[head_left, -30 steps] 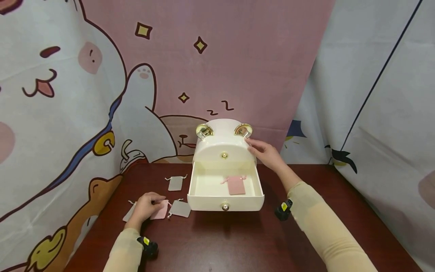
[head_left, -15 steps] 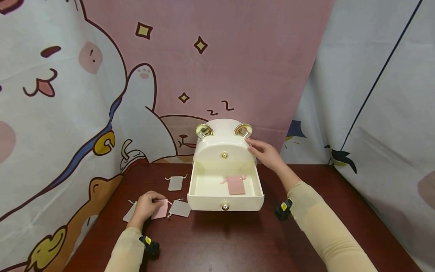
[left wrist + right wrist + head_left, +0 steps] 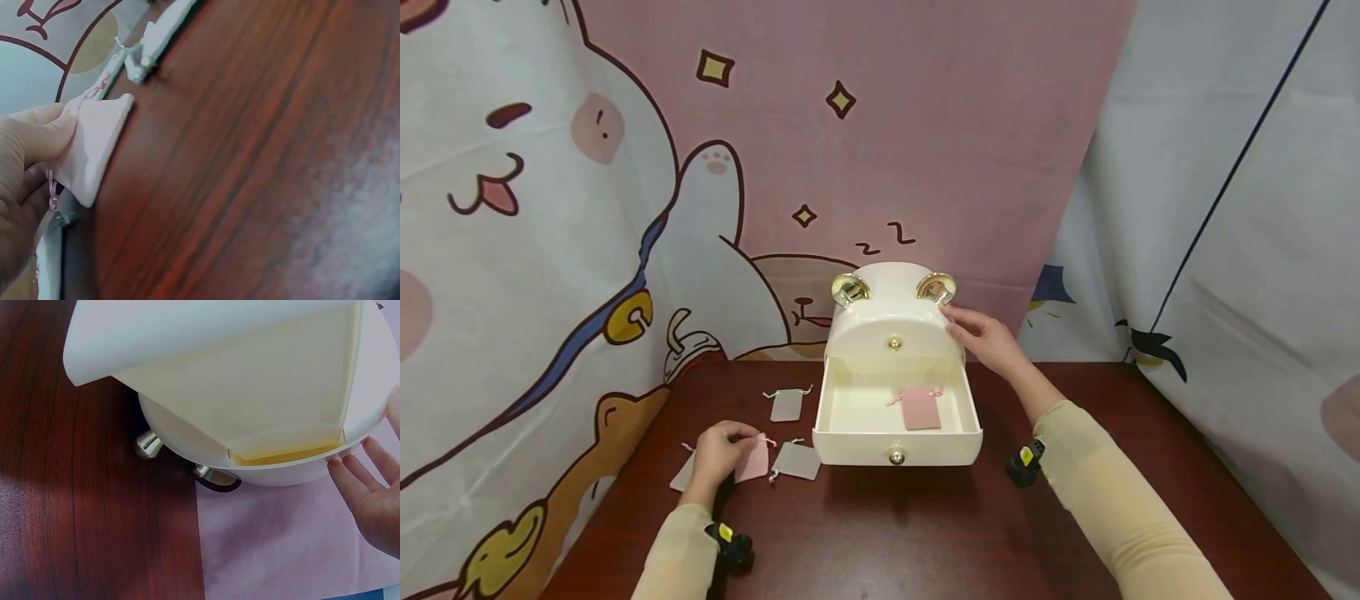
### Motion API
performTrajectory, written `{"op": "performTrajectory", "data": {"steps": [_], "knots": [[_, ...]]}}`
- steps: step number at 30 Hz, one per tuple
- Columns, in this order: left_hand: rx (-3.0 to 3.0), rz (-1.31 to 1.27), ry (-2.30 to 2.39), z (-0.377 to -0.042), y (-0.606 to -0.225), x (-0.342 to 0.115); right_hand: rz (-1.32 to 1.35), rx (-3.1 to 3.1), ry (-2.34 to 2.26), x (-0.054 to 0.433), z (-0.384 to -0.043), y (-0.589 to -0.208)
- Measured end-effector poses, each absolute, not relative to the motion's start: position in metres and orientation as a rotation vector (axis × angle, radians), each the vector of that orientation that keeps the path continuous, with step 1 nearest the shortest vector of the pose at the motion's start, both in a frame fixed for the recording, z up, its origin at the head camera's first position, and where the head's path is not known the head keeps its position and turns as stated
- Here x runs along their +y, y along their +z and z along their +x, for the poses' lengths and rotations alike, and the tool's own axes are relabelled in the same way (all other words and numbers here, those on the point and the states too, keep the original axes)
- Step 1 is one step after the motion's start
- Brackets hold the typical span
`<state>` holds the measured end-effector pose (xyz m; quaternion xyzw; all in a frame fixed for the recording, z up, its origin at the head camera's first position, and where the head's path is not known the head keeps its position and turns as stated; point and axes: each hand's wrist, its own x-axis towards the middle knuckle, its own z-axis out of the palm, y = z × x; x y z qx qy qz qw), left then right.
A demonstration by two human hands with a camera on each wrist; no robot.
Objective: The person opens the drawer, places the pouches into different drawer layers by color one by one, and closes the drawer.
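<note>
Over grained wood (image 3: 880,533), left grip (image 3: 718,457) pinches cloth pouch (image 3: 99,140).

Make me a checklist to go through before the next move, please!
1. Drawer open: ok.
2. Space beside the pink bag inside: ok.
3. Left grip pinching the other pink bag: ok.
4. Right grip touching the white box: ok.
5. The other pink bag fully off the table: cannot tell.
6. Straight way to the drawer clear: not ok; a grey bag lies between, so maybe lift over it.
</note>
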<state>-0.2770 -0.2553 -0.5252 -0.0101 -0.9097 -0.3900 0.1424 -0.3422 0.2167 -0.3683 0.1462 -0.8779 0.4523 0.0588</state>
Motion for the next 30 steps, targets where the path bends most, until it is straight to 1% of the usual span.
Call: {"op": "performTrajectory", "data": {"steps": [7, 18, 30], "knots": [[-2.56, -0.028, -1.165, -0.277, -0.509, -0.258, 0.43, -2.66, 1.37, 0.216, -0.342, -0.367], [-2.437, -0.002, -1.232, -0.275, -0.468, -0.246, 0.43, -2.66, 1.369, 0.215, -0.342, -0.368], [-2.282, -0.168, -1.196, -0.272, -0.415, -0.229, 0.427, -2.66, 1.357, 0.215, -0.341, -0.368]]}}
